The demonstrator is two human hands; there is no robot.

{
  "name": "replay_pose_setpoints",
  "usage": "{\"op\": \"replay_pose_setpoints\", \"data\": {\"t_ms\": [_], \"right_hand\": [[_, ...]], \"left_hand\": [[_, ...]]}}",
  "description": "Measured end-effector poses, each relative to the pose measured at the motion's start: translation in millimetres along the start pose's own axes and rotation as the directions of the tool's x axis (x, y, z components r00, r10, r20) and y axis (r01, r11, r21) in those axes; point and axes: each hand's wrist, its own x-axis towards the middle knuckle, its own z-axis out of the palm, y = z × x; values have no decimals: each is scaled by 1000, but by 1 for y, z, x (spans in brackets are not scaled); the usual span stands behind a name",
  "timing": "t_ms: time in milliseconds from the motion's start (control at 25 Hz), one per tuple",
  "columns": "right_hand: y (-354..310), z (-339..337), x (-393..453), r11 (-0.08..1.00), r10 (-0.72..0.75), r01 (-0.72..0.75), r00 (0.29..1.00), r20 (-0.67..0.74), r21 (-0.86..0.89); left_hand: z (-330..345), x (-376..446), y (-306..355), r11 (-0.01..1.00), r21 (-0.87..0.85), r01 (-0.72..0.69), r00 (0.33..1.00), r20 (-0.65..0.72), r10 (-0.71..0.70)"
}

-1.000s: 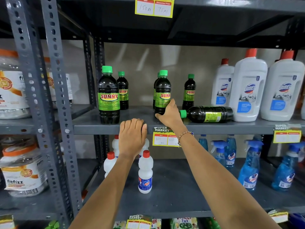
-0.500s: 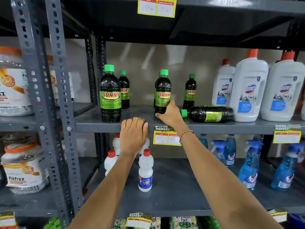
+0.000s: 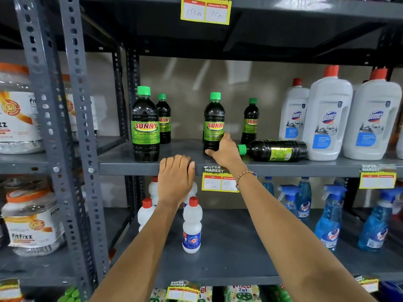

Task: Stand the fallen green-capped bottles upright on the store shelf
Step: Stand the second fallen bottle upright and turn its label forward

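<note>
The right hand (image 3: 225, 150) is wrapped round the base of an upright green-capped bottle (image 3: 214, 123), thumb at the lower left, fingers (image 3: 224, 138) curled against the label's right side; the grip is closed on it. The left hand (image 3: 176, 177) is laid flat, fingers together and extended, over the front edge of the shelf (image 3: 130, 165), holding nothing. A beaded bracelet (image 3: 245, 176) is worn on the right wrist.

The held bottle is dark w/ a green "SUNNY" label. Just right of the hand, one fallen bottle (image 3: 272, 150) is lying on its side, cap toward the hand, base against a white Domex jug (image 3: 327, 114). Three more are standing: one at front left (image 3: 145, 125), one behind it (image 3: 164, 118), one at the rear (image 3: 250, 120).

The held bottle's bottom is covered by the hand. The rear-left bottle is partly hidden by the front one. Price tag (image 3: 219, 180) writing is partly blocked by the wrist; small label text is too blurred to read.

On the shelf below, white red-capped bottles (image 3: 192, 227) and blue spray bottles (image 3: 327, 221) are stood; liquid is seen in the blue ones. Orange-lidded jars (image 3: 32, 221) are at left, contents unclear.
</note>
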Motion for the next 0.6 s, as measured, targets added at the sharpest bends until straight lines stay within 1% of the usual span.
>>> {"op": "replay_pose_setpoints", "data": {"t_ms": [120, 240, 320, 400, 440, 480, 520, 560, 600], "right_hand": [[-1, -5, 1, 998, 35, -36, 999, 33, 50], [1, -13, 2, 982, 99, -118, 987, 130, 147], [3, -13, 2, 986, 104, -120, 985, 135, 113], [3, -10, 1, 994, 91, -95, 992, 91, 46], [2, -8, 0, 996, 81, -82, 994, 73, 15], [2, -7, 0, 998, 70, -70, 996, 62, -7], [3, -7, 1, 998, 62, -61, 996, 57, -21], [3, -6, 1, 998, 58, -56, 997, 56, -30], [4, -6, 2, 998, 55, -53, 997, 55, -43]], "left_hand": [[-6, 12, 6, 998, 55, 34, 995, 91, -39], [-11, 43, 10, 996, 45, 83, 979, 181, -90], [-9, 63, 11, 993, -30, 113, 961, 258, -102], [-1, 79, 17, 973, -174, 150, 939, 335, -84], [2, 86, 22, 938, -269, 219, 901, 424, -89], [5, 93, 26, 875, -358, 325, 840, 535, -93], [8, 99, 29, 806, -402, 435, 766, 636, -96], [10, 104, 28, 757, -407, 511, 700, 708, -92], [14, 106, 27, 729, -409, 549, 662, 746, -80]]}}
